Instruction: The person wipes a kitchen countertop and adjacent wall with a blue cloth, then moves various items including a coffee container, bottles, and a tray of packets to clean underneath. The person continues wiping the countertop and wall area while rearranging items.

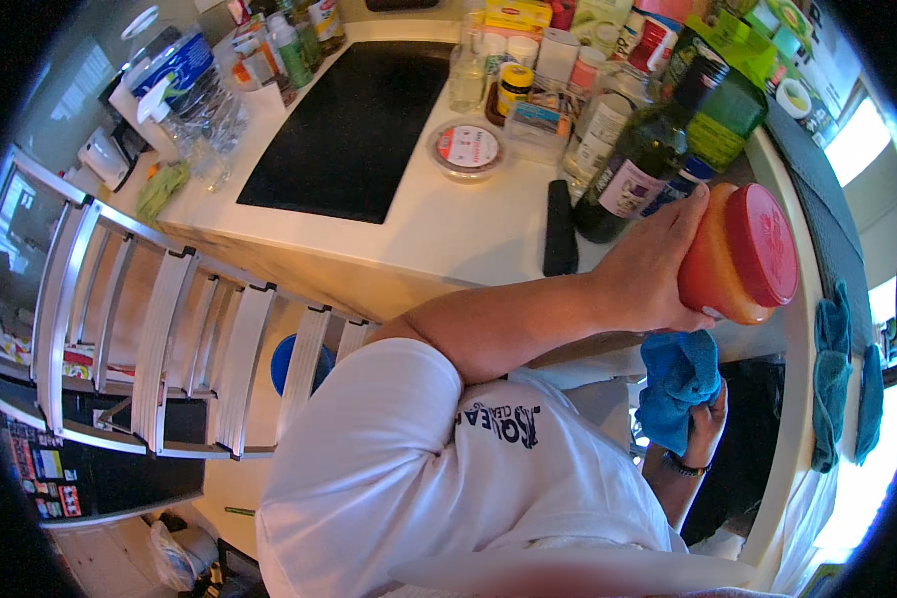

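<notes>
My left hand [650, 261] reaches across to the right, gripping a jar [710, 258] with an orange body and a red lid [766, 243]. The jar is tilted and held above the counter's edge. Lower down, my right hand [709, 418] holds a bunched blue cloth [676, 396]; some of its fingers are hidden by the cloth. Beside my left wrist stands a dark wine bottle [632, 183]. A black oblong object [560, 232] is on the white counter [463, 224] next to it.
Bottles, jars and packets crowd the counter's back right, with a round plastic tub [466, 149] before them. A black glass hob [351, 134] is set into the worktop. At left are a spray bottle [183, 138], an aluminium ladder [161, 351] and a blue bucket [288, 362]. Teal cloths [833, 381] hang at right.
</notes>
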`<state>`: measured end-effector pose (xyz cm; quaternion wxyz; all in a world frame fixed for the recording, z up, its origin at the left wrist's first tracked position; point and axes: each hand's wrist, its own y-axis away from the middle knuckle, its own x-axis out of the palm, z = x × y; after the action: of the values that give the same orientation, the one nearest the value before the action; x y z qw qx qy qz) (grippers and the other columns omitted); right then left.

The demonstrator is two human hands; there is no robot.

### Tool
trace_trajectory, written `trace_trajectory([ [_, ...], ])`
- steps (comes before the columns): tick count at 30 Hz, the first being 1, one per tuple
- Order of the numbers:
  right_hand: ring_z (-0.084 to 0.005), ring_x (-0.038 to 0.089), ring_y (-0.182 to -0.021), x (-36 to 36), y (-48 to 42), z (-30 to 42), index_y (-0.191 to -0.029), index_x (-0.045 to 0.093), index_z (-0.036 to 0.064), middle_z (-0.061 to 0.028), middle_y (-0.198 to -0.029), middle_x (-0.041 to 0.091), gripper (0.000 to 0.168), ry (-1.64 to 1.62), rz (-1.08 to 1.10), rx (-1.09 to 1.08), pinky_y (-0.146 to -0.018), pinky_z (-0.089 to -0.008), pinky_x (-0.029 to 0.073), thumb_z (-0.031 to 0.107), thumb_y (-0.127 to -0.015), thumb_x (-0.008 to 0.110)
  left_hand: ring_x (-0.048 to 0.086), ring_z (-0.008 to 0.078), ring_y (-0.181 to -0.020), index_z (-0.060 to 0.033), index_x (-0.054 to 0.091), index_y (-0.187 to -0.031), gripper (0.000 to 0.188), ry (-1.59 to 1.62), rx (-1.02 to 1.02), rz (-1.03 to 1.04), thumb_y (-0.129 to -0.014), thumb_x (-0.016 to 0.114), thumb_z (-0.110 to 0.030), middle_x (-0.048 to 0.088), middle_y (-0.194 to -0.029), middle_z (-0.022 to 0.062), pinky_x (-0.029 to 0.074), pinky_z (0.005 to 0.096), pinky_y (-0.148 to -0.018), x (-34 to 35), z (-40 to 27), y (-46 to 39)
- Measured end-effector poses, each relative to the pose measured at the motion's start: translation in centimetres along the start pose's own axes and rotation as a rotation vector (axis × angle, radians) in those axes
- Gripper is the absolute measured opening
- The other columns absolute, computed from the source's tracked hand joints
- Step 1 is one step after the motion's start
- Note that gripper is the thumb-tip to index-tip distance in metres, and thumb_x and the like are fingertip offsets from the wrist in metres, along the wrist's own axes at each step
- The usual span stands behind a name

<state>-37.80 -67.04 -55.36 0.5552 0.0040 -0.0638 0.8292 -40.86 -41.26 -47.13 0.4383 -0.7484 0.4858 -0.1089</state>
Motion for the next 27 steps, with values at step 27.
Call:
trace_trajectory([
  [27, -0.0114, 0.05, -0.086, 23.3, 2.9, 2.8, -0.1, 0.053, 0.004, -0.0018, -0.094, 0.055, 0.027, 0.208, -0.004, -0.136, -0.08, -0.0269, 0.038, 0.01, -0.074, 0.058, 0.032, 0.0374, -0.118, 0.0091, 0.006, -0.129, 0.114, -0.92, -0.363, -0.779, -0.052, 0.078, -0.034, 0.029, -0.127, 0.0293, 0.027, 0.0371, -0.098, -50.0, 16.2, 6.5],
])
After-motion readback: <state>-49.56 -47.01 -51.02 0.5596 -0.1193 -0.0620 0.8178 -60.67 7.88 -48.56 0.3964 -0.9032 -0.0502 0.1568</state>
